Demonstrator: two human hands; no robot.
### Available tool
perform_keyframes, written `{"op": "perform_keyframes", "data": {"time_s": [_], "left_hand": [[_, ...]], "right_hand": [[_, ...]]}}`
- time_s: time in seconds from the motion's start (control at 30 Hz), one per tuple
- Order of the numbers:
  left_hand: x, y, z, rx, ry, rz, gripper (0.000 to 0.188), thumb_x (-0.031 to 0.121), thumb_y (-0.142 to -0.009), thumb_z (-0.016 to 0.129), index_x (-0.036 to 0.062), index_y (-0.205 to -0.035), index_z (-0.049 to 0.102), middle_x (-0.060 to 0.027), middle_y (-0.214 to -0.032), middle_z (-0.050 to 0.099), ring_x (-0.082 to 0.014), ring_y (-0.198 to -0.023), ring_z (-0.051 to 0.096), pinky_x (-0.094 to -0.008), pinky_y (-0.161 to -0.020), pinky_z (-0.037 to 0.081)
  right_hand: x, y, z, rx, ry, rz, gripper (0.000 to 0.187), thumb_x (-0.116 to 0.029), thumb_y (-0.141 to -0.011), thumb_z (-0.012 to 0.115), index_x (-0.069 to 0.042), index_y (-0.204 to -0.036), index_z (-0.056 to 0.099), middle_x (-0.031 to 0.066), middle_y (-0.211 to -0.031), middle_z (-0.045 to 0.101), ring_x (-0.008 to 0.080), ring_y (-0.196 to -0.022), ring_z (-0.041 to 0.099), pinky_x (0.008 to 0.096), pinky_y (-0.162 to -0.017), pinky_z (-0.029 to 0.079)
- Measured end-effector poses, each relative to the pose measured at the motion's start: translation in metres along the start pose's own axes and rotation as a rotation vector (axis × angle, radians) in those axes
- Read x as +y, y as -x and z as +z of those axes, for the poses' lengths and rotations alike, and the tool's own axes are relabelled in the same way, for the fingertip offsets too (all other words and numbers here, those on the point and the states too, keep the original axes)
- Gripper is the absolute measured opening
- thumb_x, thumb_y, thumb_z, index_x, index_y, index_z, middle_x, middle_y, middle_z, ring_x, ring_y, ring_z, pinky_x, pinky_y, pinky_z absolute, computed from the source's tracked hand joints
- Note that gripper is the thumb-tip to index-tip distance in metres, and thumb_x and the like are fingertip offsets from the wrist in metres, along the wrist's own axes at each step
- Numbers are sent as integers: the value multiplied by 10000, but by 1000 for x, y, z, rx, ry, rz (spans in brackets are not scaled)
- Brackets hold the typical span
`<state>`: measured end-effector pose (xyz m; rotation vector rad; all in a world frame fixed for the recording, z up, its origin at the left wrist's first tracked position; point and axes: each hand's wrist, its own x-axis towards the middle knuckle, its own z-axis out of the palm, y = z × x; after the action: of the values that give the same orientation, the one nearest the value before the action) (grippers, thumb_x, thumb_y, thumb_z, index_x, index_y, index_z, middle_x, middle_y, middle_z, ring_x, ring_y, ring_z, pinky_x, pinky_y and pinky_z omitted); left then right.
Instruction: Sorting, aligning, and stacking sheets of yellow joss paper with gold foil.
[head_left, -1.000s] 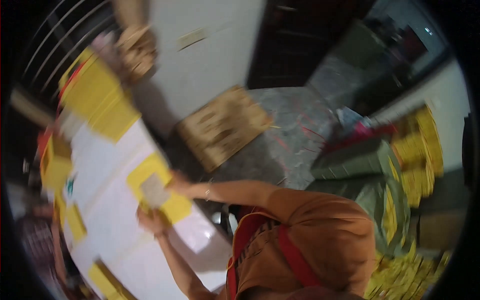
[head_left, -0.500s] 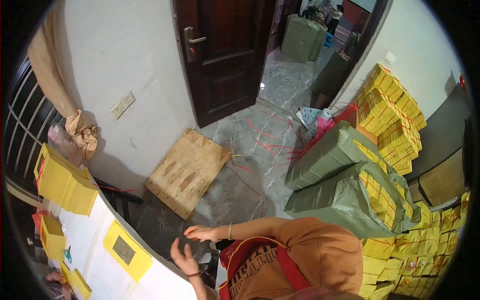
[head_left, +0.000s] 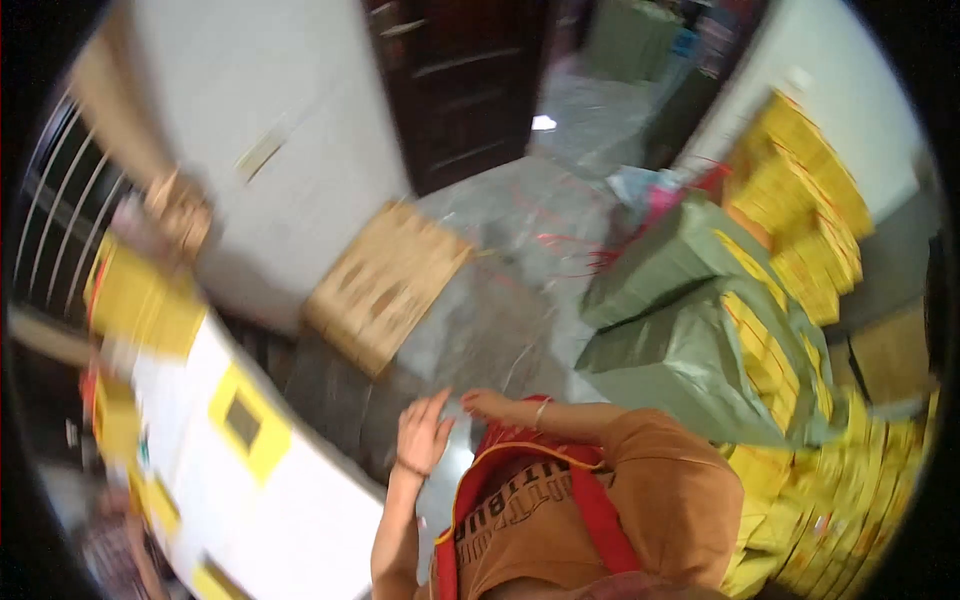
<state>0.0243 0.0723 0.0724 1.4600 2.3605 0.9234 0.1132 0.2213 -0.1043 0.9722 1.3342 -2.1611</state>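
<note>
Yellow sheet (head_left: 262, 452) laid out flat

Sheet lies near the table's (head_left: 300, 520) right edge, grey rectangle (head_left: 243, 422) on its middle — placed, no fold showing. Beyond that edge, my left hand (head_left: 423, 437) is spread, bare; right hand (head_left: 487, 404) near it, blurred — can't tell its grip. Yellow stack (head_left: 150, 310) at the far end; remaining count unclear.

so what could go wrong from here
The yellow sheet lies close to the edge of the white table, with neither the left hand nor the right hand on it, so a knock might send it off. The red strips strewn on the floor could catch a foot. The tall yellow stack by the wall looks uneven and might topple if bumped.
</note>
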Motion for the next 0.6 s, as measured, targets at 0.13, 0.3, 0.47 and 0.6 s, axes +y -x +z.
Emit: {"op": "perform_keyframes", "data": {"time_s": [0.13,0.3,0.47,0.6], "left_hand": [[22,66,-18,37,51,-144,399,176,-824,561,66,-1198,480,-150,-1080,550,-313,-1010,504,-387,-837,384],[30,233,-1,369,205,-468,374,128,-805,600,42,-1157,509,-154,-989,594,-285,-905,575,-361,-782,452],[75,326,-45,688,690,-755,332,74,-819,583,28,-1145,541,-103,-986,616,-204,-900,581,-302,-767,467],[166,341,-159,1063,461,-154,378,344,-916,425,46,-1110,553,-104,-976,581,-265,-882,542,-399,-764,457]], "right_hand": [[46,-19,23,-144,200,-220,339,-242,-730,567,-115,-1044,571,2,-878,583,132,-752,540,285,-584,440],[6,89,155,-107,110,-245,251,-199,-841,550,-98,-1070,569,15,-894,573,96,-788,514,237,-659,410],[0,161,260,-726,-57,-296,193,-88,-872,475,-44,-1038,563,2,-722,484,88,-649,433,229,-611,362],[-62,271,321,-1599,-33,-841,106,-180,-845,519,-109,-882,588,7,-646,543,127,-564,495,276,-522,371]]}}
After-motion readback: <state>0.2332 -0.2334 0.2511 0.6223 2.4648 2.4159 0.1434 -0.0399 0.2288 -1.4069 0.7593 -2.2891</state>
